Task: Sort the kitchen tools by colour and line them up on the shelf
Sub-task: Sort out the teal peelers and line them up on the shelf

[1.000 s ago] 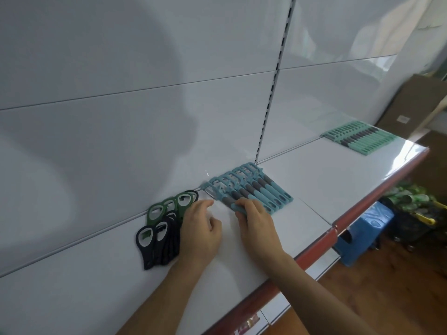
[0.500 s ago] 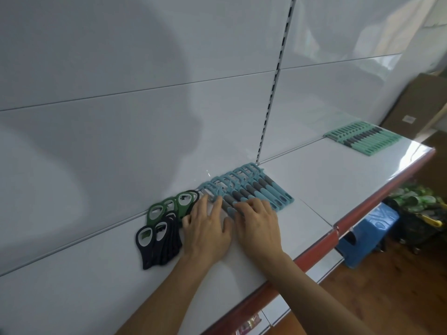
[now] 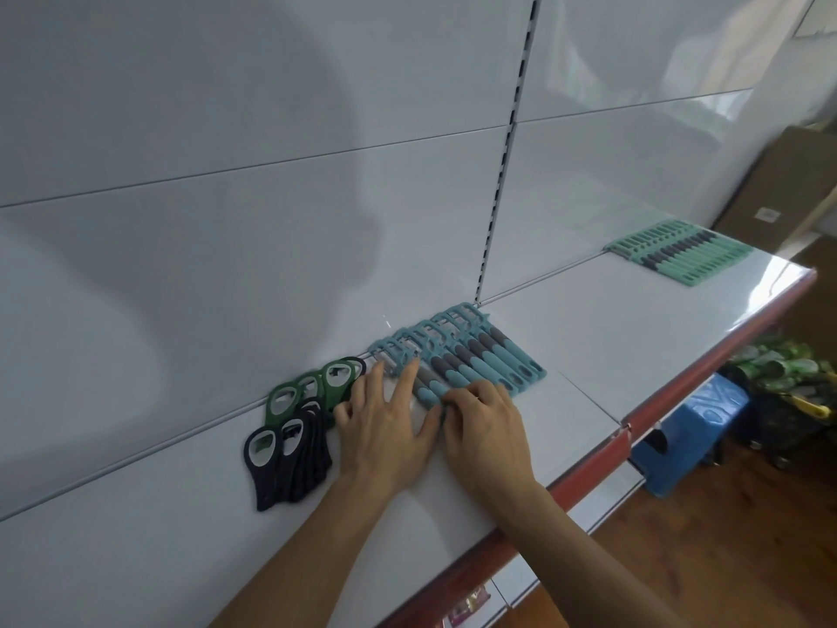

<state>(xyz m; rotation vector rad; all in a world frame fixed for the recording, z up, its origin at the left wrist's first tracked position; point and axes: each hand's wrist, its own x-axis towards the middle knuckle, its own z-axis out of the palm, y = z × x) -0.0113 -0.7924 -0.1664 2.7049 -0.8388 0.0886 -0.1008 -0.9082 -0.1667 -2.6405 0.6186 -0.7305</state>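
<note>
Fingers (image 3: 406,377) of the left hand (image 3: 385,430) are lying spread and flat on the shelf (image 3: 589,337), the forefinger reaching toward twelve o'clock and touching the head of the nearest of the blue peelers (image 3: 480,355). Those of the right hand (image 3: 488,430) are curling over that peeler's handle end, seemingly pinching it against the thumb (the tips themselves are hiding under the knuckles). The blue row is sitting at twelve to one o'clock of the hands, against the back panel. The green bottle openers (image 3: 312,387) and dark bottle openers (image 3: 283,460) are overlapping at nine o'clock of the left hand, and the mint-green peelers (image 3: 679,251) are lying well apart at two o'clock. The person is, I judge, squaring the nearest peeler into its row. Doing this well is calling for sliding, not lifting: steadying the head with the forefinger and nudging the handle until it is running parallel with its neighbours, without shoving the row.
</note>
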